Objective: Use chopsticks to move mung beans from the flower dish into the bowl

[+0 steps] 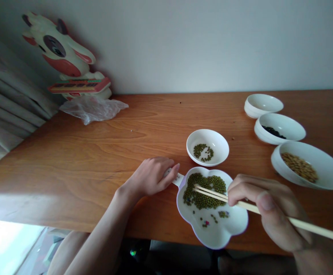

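My left hand (156, 175) is closed round the short handle of a white, flower-shaped dish (220, 233) with a lilac rim. Green beans (203, 204), which look like mung beans, cover much of the dish's far half; a few lie loose nearer me beside a small pink bit. In my right hand (269, 210) is a pair of light wooden chopsticks (249, 206), their tips close together among the beans. Whether a bean sits between the tips I cannot make out. Just beyond the dish stands a white bowl (220, 147) with some green beans in its bottom.
On the right stand three white bowls: one with tan beans (331, 172), one with dark beans (294, 130), and a far one (265, 102). A cow-shaped toy keyboard (69, 61) and a crumpled plastic bag (93, 109) are at the back left of the wooden table (97, 160).
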A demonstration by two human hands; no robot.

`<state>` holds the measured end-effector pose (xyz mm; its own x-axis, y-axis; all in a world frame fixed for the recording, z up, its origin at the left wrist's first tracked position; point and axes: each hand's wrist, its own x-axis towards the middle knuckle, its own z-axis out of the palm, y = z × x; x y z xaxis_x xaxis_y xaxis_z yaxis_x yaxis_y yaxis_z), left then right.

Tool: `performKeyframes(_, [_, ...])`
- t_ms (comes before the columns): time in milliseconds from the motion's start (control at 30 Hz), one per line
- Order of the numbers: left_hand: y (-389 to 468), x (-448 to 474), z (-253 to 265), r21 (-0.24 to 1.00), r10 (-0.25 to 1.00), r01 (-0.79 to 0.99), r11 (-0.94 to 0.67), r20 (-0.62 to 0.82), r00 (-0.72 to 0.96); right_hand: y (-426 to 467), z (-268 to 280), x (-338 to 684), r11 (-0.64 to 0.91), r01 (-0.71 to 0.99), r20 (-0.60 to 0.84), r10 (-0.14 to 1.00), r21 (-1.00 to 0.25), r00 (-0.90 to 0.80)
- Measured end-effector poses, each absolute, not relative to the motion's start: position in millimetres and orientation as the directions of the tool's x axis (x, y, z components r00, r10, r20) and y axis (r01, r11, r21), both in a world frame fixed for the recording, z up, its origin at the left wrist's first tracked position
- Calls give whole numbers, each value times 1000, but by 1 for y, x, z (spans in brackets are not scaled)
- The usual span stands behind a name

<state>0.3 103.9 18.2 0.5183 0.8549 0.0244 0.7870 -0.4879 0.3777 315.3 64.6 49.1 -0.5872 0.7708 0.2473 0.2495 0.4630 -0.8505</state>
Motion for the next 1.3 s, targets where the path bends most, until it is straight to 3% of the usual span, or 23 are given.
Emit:
performKeyframes(300, [104,-2,16,391,858,787,-477,13,513,64,51,329,418,134,328,843,-899,-427])
performKeyframes(433, [104,-2,16,400,855,782,-478,9,518,69,56,333,493,116,475,867,-862,-152])
performKeyframes(533, [105,-1,16,402,849,773,-490,18,529,74,55,329,454,134,464,884,-881,56])
performKeyframes(600, [105,-1,17,406,845,767,-497,25,534,78,55,326,414,141,429,898,-899,99])
performKeyframes(733, [104,-2,16,410,844,762,-501,35,536,78,56,326,419,107,424,905,-902,26])
performKeyframes(833, [102,-2,16,424,843,757,-497,29,537,73,56,332,408,111,387,906,-906,-170])
performKeyframes(1000, [102,-1,17,426,852,766,-481,23,523,65,45,333,342,225,208,860,-912,-466])
performKeyframes(1300, [103,-3,16,409,853,778,-477,2,521,65,43,326,424,264,202,780,-866,-593])
